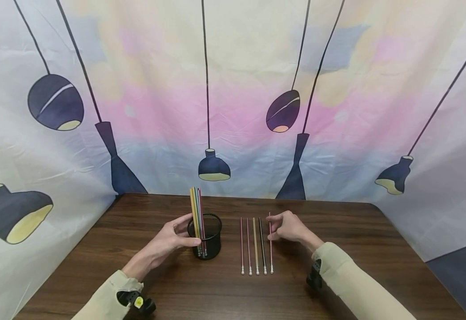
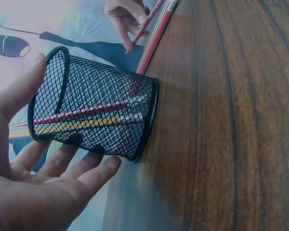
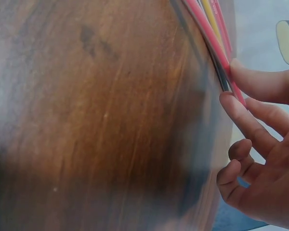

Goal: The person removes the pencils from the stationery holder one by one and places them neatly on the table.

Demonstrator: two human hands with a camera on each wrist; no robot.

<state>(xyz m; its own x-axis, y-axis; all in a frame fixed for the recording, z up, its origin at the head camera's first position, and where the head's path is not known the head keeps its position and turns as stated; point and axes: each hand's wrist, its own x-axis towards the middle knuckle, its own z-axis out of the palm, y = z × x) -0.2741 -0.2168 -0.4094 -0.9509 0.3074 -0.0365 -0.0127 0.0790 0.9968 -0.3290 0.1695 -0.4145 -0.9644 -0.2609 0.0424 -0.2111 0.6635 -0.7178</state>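
Observation:
My left hand (image 1: 169,240) holds the side of a black mesh pencil cup (image 2: 96,103), thumb at the rim and fingers curved along the far side. Several pencils (image 1: 197,213), yellow, greenish and pink among them, stand upright in the cup with their erasers down. On the table my right hand (image 1: 291,229) pinches a pinkish-red pencil (image 3: 214,48) between thumb and fingers near its upper end. This pencil is the rightmost of a row. To its left lie a black pencil (image 1: 262,242), a yellowish pencil (image 1: 255,242) and reddish pencils (image 1: 241,244), erasers toward me.
The brown wood-grain table (image 1: 201,293) carries the cup and the row. A patterned cloth (image 1: 241,89) with printed hanging lamps rises behind the table and along its sides. Dark wrist devices (image 1: 315,275) sit at both sleeves.

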